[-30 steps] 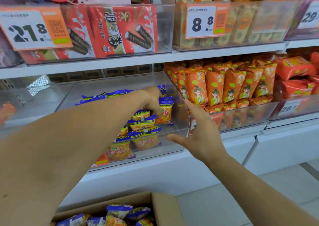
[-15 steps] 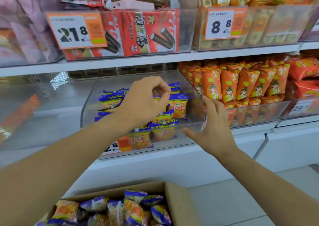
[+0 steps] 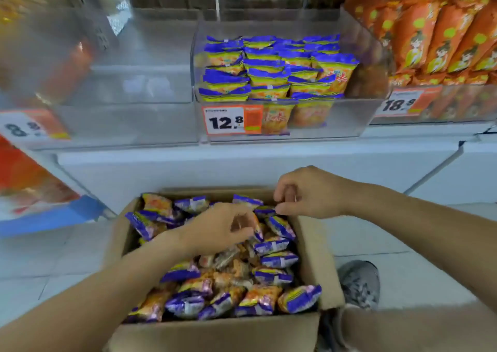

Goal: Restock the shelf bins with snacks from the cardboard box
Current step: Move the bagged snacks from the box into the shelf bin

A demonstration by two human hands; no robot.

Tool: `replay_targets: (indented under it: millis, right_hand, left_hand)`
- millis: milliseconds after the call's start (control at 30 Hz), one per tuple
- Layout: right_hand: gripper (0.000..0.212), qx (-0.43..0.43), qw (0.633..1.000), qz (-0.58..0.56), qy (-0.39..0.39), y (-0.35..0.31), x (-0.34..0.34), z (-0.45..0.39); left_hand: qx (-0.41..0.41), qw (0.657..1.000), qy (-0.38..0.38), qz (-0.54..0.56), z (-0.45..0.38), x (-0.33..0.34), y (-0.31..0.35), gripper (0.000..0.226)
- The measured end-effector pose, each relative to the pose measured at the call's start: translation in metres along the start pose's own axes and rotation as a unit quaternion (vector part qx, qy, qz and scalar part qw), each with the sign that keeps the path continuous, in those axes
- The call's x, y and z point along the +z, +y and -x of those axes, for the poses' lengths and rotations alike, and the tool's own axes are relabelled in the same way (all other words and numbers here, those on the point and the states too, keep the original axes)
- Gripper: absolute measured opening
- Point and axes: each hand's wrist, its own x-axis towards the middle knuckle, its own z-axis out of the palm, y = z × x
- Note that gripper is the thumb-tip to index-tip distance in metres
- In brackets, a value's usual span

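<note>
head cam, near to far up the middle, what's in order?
Open cardboard box of purple-and-orange snack packets → both hands, left, right → white shelf base → orange 12.8 price tag → clear plastic bin with matching packets.

blurred: left bin [image 3: 80,64] contents | cut off: orange packs [image 3: 441,37] at right edge | hidden: left hand [image 3: 215,233] fingers' grip
</note>
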Motion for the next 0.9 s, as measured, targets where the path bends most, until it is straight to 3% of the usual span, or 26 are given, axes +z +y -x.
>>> replay_targets:
  millis: [233,333,400,600,733,900]
  right_hand:
    - [0.042,0.039,0.964,0.126,-0.23,-0.005,0.081,-0.003]
    - [0.054,0.051,0.951,0.137,-0.274,-0.006,0.11,-0.001]
    - [0.051,0.045,0.946,0.137,-0.292,-0.009,0.13,0.003]
    - [0.035,0.058,0.945,0.179,-0.267,-0.025,0.176,0.012]
    - [0.051,0.069,0.952,0.17,-0.246,-0.028,0.186,0.013]
    - [0.072,0.096,0.958,0.153,-0.223,-0.032,0.19,0.015]
  left_hand:
    - [-0.083,0.988,-0.129,-0.024,0.05,0.047,-0.054,0.029]
    - [-0.097,0.985,-0.144,-0.004,0.065,0.06,-0.064,0.029]
    - [-0.098,0.984,-0.149,0.003,0.073,0.069,-0.067,0.034]
    - [-0.106,0.984,-0.133,-0.046,0.081,0.094,-0.074,0.055]
    - [-0.07,0.986,-0.106,-0.104,0.08,0.101,-0.079,0.036]
    - [-0.061,0.991,-0.079,-0.088,0.074,0.094,-0.08,0.02]
